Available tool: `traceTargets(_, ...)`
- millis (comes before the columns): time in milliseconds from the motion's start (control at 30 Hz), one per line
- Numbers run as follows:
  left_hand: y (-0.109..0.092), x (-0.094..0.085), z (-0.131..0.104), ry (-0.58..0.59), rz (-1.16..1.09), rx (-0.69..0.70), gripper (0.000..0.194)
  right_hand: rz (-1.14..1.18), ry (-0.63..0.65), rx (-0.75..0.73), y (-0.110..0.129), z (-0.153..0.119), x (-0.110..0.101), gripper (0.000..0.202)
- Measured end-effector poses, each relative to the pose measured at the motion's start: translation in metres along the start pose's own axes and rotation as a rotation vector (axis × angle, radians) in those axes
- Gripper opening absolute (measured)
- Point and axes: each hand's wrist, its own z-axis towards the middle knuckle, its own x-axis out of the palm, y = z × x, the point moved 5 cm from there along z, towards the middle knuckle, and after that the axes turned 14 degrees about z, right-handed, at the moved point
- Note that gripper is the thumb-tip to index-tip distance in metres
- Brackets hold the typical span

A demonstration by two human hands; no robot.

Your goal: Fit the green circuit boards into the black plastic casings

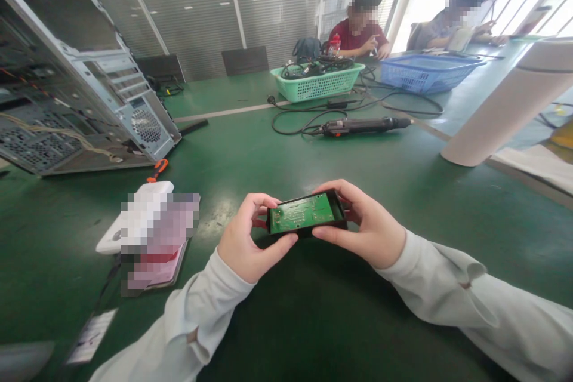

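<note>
A small black plastic case (pixel 305 231) is held between my two hands just over the green table. Inside it lies a green circuit board (pixel 301 213), its traced side facing up toward me. My left hand (pixel 250 237) grips the left end, with the thumb along the near edge and the fingers at the far side. Around the right end, my right hand (pixel 364 224) is closed, thumb at the near edge and index finger over the far corner. The undersides of the case and some fingertips are hidden.
A computer case (pixel 89 71) stands at left, near a white device (pixel 134 221) and a pink phone-like item (pixel 165 250). Ahead lie an electric screwdriver (pixel 362 126) with its cord, a green basket (pixel 317 85) and a blue basket (pixel 425 71). A white cylinder (pixel 505 107) leans right; two people sit beyond.
</note>
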Motion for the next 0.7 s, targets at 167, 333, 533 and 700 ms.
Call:
traceTargets(167, 0.016, 0.011, 0.002, 0.196, -0.236, -0.242, 0.025, 0.267, -0.057, 0.125, -0.011, 0.005, -0.003, 0.036)
traceTargets(333, 0.022, 0.017, 0.002, 0.273, -0.389, -0.354, 0.028, 0.258, -0.033, 0.188, -0.015, 0.006, -0.002, 0.036)
traceTargets(533, 0.023, 0.018, -0.001, 0.214, -0.46, -0.533, 0.032, 0.227, 0.013, 0.394, -0.023, 0.003, 0.001, 0.047)
traceTargets(700, 0.024, 0.017, 0.0, 0.248, -0.44, -0.577, 0.023, 0.246, 0.075, 0.535, -0.028, -0.001, 0.004, 0.051)
